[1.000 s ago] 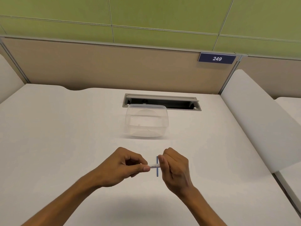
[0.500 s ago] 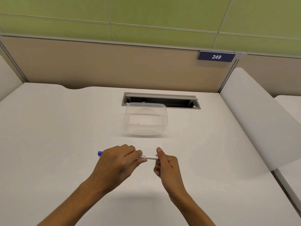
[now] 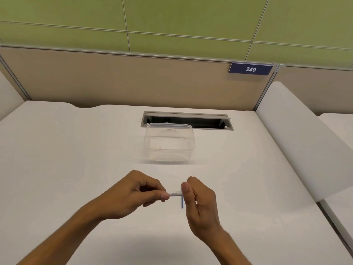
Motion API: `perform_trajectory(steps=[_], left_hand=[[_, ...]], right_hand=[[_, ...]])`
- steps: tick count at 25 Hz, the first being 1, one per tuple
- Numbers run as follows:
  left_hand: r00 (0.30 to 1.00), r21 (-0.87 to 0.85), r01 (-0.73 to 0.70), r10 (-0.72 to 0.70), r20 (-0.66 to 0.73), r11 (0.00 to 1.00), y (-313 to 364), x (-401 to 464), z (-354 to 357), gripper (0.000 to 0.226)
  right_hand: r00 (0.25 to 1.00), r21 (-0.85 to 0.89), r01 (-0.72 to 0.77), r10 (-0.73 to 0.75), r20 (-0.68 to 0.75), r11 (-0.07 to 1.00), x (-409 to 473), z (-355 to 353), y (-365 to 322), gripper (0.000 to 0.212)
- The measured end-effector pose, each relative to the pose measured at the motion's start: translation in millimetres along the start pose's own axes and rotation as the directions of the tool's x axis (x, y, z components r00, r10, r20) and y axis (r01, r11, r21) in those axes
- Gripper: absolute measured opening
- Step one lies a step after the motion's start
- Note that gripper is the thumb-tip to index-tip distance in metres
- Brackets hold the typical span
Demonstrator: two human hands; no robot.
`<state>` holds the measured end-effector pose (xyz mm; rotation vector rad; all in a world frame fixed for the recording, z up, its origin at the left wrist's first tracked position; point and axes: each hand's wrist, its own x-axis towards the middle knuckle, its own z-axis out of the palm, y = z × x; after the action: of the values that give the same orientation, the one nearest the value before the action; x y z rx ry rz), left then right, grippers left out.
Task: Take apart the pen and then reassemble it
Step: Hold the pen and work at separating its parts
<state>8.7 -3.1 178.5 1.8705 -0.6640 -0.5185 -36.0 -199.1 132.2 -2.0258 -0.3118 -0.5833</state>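
A white pen barrel (image 3: pixel 176 193) is held level above the white desk (image 3: pixel 66 159). My left hand (image 3: pixel 131 194) pinches its left part between thumb and forefinger. On the barrel's right end my right hand (image 3: pixel 201 202) pinches with thumb and curled fingers. A thin blue piece (image 3: pixel 182 203) points straight down beside my right palm, just under the barrel's right end. I cannot tell whether my right fingers hold it or it lies on the desk. Both ends of the barrel are hidden by my fingers.
A clear plastic container (image 3: pixel 169 144) stands on the desk beyond my hands. Behind it is an open cable slot (image 3: pixel 187 120) in the desktop. A beige partition (image 3: pixel 114 79) closes the back, and a white divider (image 3: pixel 298 138) rises on the right.
Half a second ago a blue tip stuck out left of my left hand and no blue piece showed by my right hand. Now the blue piece shows again below the barrel's right end.
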Motion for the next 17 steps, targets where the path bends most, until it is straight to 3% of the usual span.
perform_trajectory(steps=[2, 4, 7, 10, 13, 17], left_hand=[[0.998, -0.002, 0.033, -0.033, 0.062, 0.999, 2.0, -1.5, -2.9, 0.028], [1.0, 0.072, 0.024, -0.023, -0.019, 0.997, 2.1, -1.8, -1.2, 0.029], [0.977, 0.384, -0.022, 0.101, -0.186, 0.923, -1.2, -1.8, 3.3, 0.027], [0.957, 0.605, -0.032, 0.199, -0.211, 0.795, -0.4, -1.2, 5.8, 0.027], [0.944, 0.701, -0.044, 0.26, -0.204, 0.712, -2.3, -2.3, 6.3, 0.034], [0.948, 0.68, -0.042, 0.244, -0.204, 0.732, -5.7, -5.1, 4.7, 0.038]], right_hand=[[0.994, -0.065, 0.106, -0.105, 0.007, 0.992, -1.6, -1.7, 2.0, 0.045], [0.998, -0.059, 0.058, -0.058, 0.008, 0.997, -2.2, -1.5, 3.6, 0.043], [0.962, 0.111, -0.274, 0.272, 0.036, 0.955, -2.7, 3.2, 3.4, 0.045], [0.865, 0.212, -0.501, 0.477, 0.158, 0.839, -2.6, 5.9, 4.1, 0.048], [0.837, 0.21, -0.544, 0.506, 0.208, 0.813, -2.5, 4.8, 4.8, 0.05], [0.861, 0.221, -0.502, 0.457, 0.224, 0.836, -4.4, 4.9, 2.1, 0.047]])
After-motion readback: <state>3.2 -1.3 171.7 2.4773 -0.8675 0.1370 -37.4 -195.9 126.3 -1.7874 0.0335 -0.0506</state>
